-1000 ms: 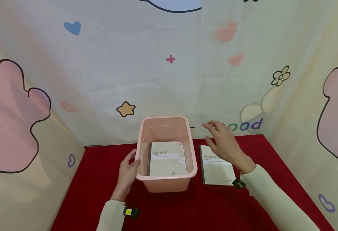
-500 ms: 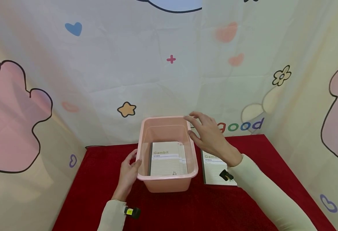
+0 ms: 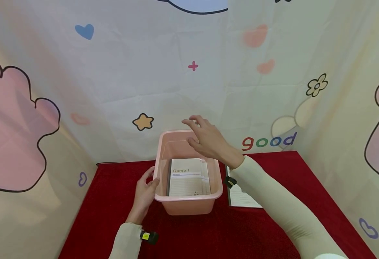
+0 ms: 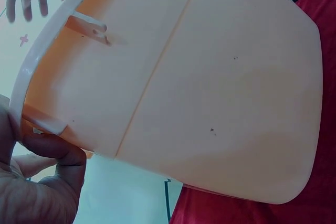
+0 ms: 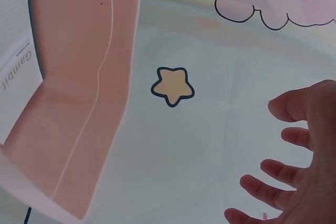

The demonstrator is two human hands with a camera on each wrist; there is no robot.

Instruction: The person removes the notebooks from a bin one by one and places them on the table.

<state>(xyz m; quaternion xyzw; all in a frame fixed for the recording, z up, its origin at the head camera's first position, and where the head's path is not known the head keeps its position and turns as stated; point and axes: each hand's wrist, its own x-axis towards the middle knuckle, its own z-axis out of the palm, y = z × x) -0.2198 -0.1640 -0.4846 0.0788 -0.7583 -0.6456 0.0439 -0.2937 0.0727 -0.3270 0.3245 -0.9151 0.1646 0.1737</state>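
My left hand [image 3: 144,192] grips the left rim of a pink plastic bin [image 3: 189,208]. In the left wrist view, its thumb and fingers curl round the lip of the bin [image 4: 220,87]. White "Gambit" notebooks [image 3: 184,178] lie overlapping inside, the top one face up. Over the bin's far right corner hovers my right hand [image 3: 208,142], its fingers spread and holding nothing. The right wrist view shows that hand [image 5: 299,166] apart from the bin wall [image 5: 79,77]. Another notebook [image 3: 242,198] lies right of the bin, partly covered by my right sleeve.
A red cloth [image 3: 111,201] covers the table under the bin. Close behind stands a pale printed curtain [image 3: 118,72], which also hangs at both sides. A thin dark cable [image 3: 111,163] runs along the back edge at left.
My right hand has moved left, from above the loose notebook to above the bin's far corner. Its forearm now covers more of that notebook. My left hand keeps hold of the rim.
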